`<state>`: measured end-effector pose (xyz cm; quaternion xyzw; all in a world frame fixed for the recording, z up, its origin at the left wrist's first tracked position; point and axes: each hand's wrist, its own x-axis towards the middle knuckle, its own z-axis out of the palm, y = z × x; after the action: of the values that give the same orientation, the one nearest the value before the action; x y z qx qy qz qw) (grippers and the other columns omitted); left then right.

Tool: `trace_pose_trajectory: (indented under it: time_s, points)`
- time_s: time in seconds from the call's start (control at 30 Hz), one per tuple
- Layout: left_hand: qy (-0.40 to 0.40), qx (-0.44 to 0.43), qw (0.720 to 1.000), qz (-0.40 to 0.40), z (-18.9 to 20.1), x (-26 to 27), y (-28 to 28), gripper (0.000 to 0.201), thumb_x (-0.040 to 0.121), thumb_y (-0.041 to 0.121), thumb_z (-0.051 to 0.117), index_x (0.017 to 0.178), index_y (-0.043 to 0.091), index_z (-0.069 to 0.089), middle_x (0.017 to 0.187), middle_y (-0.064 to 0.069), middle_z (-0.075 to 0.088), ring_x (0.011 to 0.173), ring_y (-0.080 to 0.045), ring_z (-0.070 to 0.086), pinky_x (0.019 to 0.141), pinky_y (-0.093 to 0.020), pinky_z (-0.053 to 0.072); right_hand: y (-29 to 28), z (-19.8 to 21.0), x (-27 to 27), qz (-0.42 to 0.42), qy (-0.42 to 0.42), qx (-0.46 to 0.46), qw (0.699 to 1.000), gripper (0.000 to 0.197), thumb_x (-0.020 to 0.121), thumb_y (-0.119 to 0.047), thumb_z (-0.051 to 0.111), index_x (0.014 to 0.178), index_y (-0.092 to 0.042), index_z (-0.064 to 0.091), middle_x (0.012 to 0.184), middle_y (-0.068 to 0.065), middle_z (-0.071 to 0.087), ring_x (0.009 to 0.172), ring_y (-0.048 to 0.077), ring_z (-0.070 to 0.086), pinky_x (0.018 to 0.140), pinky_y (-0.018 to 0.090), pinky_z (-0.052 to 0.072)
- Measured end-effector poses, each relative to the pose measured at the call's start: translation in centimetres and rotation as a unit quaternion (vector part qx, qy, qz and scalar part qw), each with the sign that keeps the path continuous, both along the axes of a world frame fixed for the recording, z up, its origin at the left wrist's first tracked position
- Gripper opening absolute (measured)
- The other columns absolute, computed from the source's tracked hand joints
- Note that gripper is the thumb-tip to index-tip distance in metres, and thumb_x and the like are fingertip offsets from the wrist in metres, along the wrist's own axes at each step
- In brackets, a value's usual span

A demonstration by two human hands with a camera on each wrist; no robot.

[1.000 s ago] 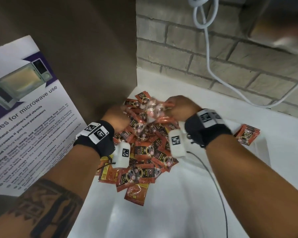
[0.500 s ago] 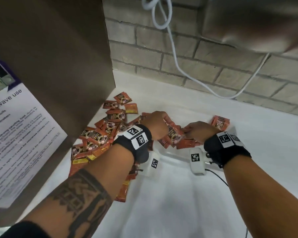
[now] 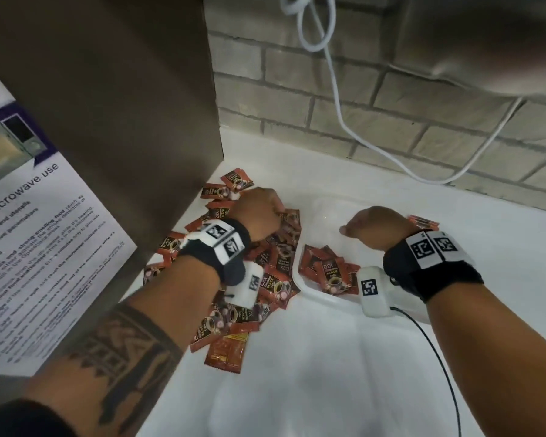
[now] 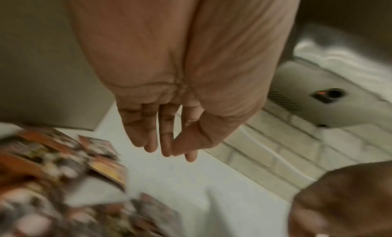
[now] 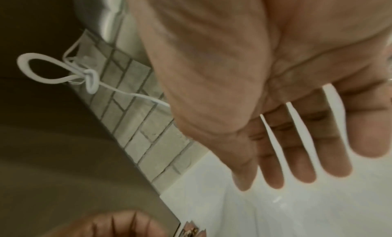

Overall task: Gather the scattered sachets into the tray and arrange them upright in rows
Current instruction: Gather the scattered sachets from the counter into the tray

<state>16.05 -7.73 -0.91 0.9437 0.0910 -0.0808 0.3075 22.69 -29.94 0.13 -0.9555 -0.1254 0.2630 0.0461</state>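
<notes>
A heap of red-orange coffee sachets (image 3: 265,279) lies on the white counter beside a steel cabinet side. A clear tray (image 3: 298,280) to its right holds several sachets (image 3: 330,274) lying flat in its near corner. My left hand (image 3: 260,212) hovers over the far part of the heap. In the left wrist view this left hand (image 4: 169,150) holds nothing, its fingers straight and pointing down, above blurred sachets (image 4: 42,173). My right hand (image 3: 375,228) is above the tray. The right wrist view shows the right hand (image 5: 297,173) empty, fingers spread. One sachet (image 3: 423,220) lies past the right hand.
The steel cabinet side (image 3: 123,121) with a microwave poster (image 3: 29,231) closes off the left. A brick wall (image 3: 375,121) with a hanging white cable (image 3: 338,99) runs along the back. A metal appliance (image 3: 486,42) overhangs at top right. White counter (image 3: 312,373) spreads in front.
Both hands carried a bundle of sachets from the heap rightwards to the tray and let it go there. The left hand went back over the heap; the right hand rose, empty.
</notes>
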Motion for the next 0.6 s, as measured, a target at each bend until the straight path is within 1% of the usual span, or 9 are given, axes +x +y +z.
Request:
trace_pose_trajectory:
  time_s: [0.07, 0.13, 0.23, 0.3, 0.37, 0.47, 0.53, 0.57, 0.6]
  points:
    - [0.032, 0.061, 0.997, 0.028, -0.3, 0.3, 3.5, 0.033, 0.091, 0.006, 0.060, 0.122, 0.014, 0.067, 0.130, -0.006, 0.064, 0.116, -0.025, 0.061, 0.094, -0.032, 0.051, 1.3, 0.8, 0.2, -0.002, -0.020, 0.071, 0.997, 0.031, 0.098, -0.032, 0.059, 0.116, -0.009, 0.070, 0.119, 0.012, 0.068, 0.114, 0.029, 0.062, 0.088, 0.029, 0.044]
    - [0.081, 0.136, 0.987, 0.035, -1.3, 0.6, 6.3, 0.039, 0.091, 0.014, 0.064, 0.129, 0.008, 0.062, 0.130, -0.013, 0.063, 0.115, -0.031, 0.062, 0.093, -0.036, 0.053, 3.3, 1.3, 0.6, 0.020, -0.024, 0.101, 0.994, 0.022, 0.093, -0.028, 0.066, 0.109, -0.014, 0.072, 0.114, 0.006, 0.069, 0.112, 0.025, 0.062, 0.085, 0.026, 0.043]
    - [0.119, 0.137, 0.981, 0.074, -3.6, 1.1, 9.2, 0.072, 0.083, 0.037, 0.074, 0.146, 0.017, 0.044, 0.142, -0.012, 0.053, 0.121, -0.032, 0.057, 0.097, -0.042, 0.052, 7.3, 1.0, 1.6, 0.083, -0.022, 0.070, 0.994, 0.022, 0.091, -0.026, 0.070, 0.108, -0.013, 0.074, 0.113, 0.001, 0.068, 0.109, 0.020, 0.061, 0.087, 0.025, 0.043]
    - [0.122, 0.121, 0.982, 0.078, -5.1, 1.6, 10.1, 0.083, 0.080, 0.047, 0.075, 0.150, 0.023, 0.037, 0.148, -0.010, 0.048, 0.126, -0.032, 0.053, 0.101, -0.043, 0.050, 10.0, -0.3, 2.5, 0.117, -0.024, 0.021, 0.993, 0.026, 0.087, -0.021, 0.073, 0.110, -0.011, 0.073, 0.114, 0.004, 0.070, 0.107, 0.022, 0.063, 0.089, 0.028, 0.050]
    - [0.115, 0.108, 0.984, 0.086, -5.6, 1.7, 10.1, 0.083, 0.080, 0.054, 0.073, 0.150, 0.024, 0.038, 0.149, -0.009, 0.047, 0.129, -0.032, 0.052, 0.104, -0.043, 0.048, 12.0, -1.9, 3.5, 0.139, -0.025, -0.044, 0.989, 0.040, 0.078, -0.018, 0.074, 0.117, -0.015, 0.067, 0.117, 0.003, 0.067, 0.105, 0.023, 0.064, 0.088, 0.033, 0.054]
    - [0.090, 0.091, 0.987, 0.101, -6.0, 1.8, 10.0, 0.080, 0.080, 0.056, 0.075, 0.144, 0.019, 0.046, 0.147, -0.009, 0.051, 0.129, -0.031, 0.053, 0.106, -0.043, 0.047, 13.4, -4.8, 5.4, 0.191, -0.039, -0.121, 0.973, 0.065, 0.059, -0.030, 0.077, 0.122, -0.026, 0.059, 0.114, -0.007, 0.066, 0.096, 0.021, 0.065, 0.083, 0.037, 0.057]
    - [0.092, 0.096, 0.986, 0.103, -6.4, 2.1, 10.0, 0.074, 0.082, 0.052, 0.077, 0.139, 0.013, 0.051, 0.142, -0.011, 0.055, 0.127, -0.032, 0.055, 0.104, -0.040, 0.047, 14.0, -6.6, 6.5, 0.203, -0.022, -0.179, 0.962, 0.063, 0.055, -0.030, 0.079, 0.115, -0.025, 0.061, 0.097, -0.007, 0.068, 0.083, 0.020, 0.067, 0.076, 0.038, 0.059]
    - [0.093, 0.097, 0.985, 0.105, -6.4, 2.1, 9.9, 0.071, 0.083, 0.048, 0.078, 0.138, 0.010, 0.053, 0.141, -0.012, 0.056, 0.126, -0.032, 0.055, 0.103, -0.040, 0.048, 14.2, -7.6, 7.1, 0.204, -0.018, -0.196, 0.959, 0.062, 0.053, -0.030, 0.080, 0.112, -0.025, 0.062, 0.093, -0.006, 0.067, 0.080, 0.020, 0.066, 0.075, 0.038, 0.059]
    - [0.091, 0.099, 0.985, 0.106, -6.4, 2.1, 10.0, 0.067, 0.084, 0.042, 0.078, 0.137, 0.009, 0.054, 0.139, -0.013, 0.057, 0.125, -0.032, 0.056, 0.102, -0.039, 0.048, 14.2, -8.3, 7.3, 0.206, -0.017, -0.210, 0.956, 0.068, 0.050, -0.032, 0.080, 0.115, -0.024, 0.062, 0.096, -0.006, 0.067, 0.083, 0.021, 0.066, 0.076, 0.038, 0.058]
